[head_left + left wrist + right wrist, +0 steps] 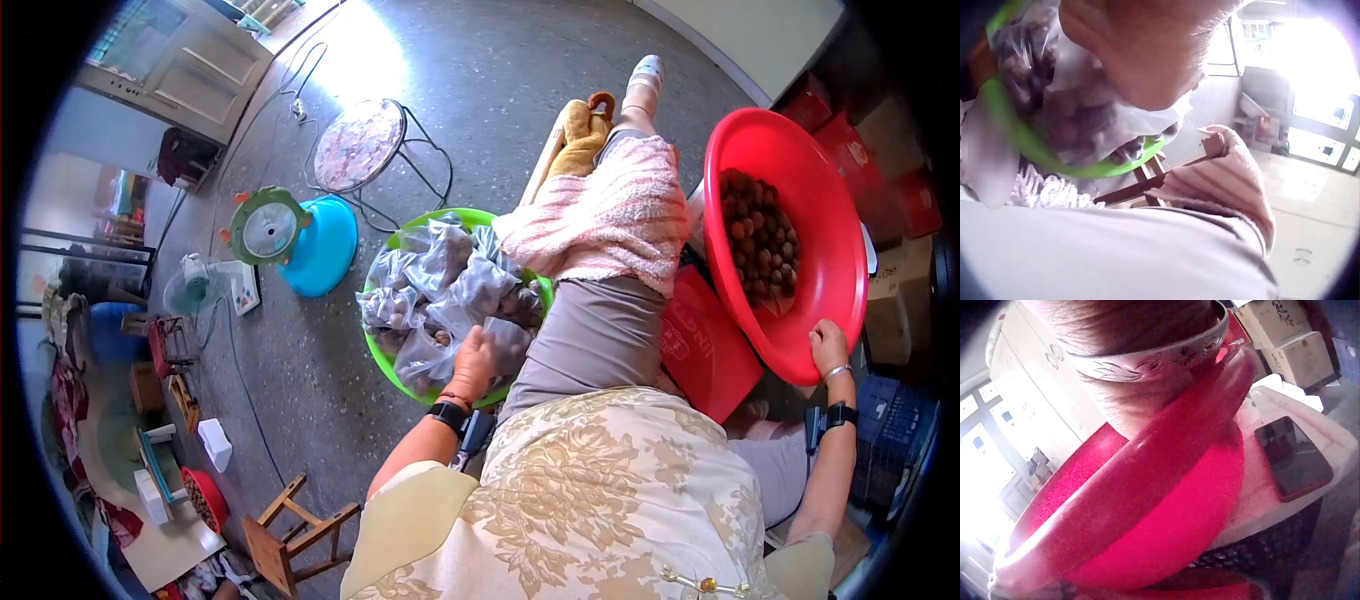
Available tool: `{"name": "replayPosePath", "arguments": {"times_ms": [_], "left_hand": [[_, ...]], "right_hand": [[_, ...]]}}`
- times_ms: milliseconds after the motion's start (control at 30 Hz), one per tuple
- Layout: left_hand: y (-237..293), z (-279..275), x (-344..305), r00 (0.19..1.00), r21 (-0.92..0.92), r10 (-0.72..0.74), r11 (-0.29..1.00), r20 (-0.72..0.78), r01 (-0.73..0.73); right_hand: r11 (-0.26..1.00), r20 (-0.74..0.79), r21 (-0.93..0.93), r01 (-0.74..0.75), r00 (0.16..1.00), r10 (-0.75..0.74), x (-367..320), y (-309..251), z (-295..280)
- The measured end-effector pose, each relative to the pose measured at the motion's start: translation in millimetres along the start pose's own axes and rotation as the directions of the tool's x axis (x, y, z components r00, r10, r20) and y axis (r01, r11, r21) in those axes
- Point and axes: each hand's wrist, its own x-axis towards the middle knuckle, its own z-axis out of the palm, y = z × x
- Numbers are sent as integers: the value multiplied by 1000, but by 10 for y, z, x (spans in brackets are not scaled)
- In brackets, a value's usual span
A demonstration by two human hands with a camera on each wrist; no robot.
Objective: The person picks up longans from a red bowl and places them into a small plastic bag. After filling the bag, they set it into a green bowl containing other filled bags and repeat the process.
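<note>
Red rim (786, 366) in right grip (829, 350); left grip (473, 368) on bag (508, 346), floor (470, 110) beyond.

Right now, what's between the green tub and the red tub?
Between the green tub and the red tub lies a leg with a pink striped towel over it; the head view shows this.

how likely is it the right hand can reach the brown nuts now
Likely yes: the right hand grips the rim of the red basin, and nothing visible covers the brown nuts inside, though it would probably need to let go first.
</note>
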Motion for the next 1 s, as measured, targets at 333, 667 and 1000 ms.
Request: {"name": "replayPosePath", "arguments": {"times_ms": [333, 667, 1000], "left_hand": [[207, -7, -14, 984, 631, 114, 756, 137, -175], [916, -53, -222, 854, 571, 311, 641, 417, -513], [1496, 208, 484, 845, 247, 526, 810, 94, -531]], "right_hand": [[999, 1, 18, -33, 999, 33, -19, 3, -14], [999, -20, -42, -34, 999, 33, -91, -221, -179], [988, -100, 58, -143, 984, 148, -283, -441, -628]]}}
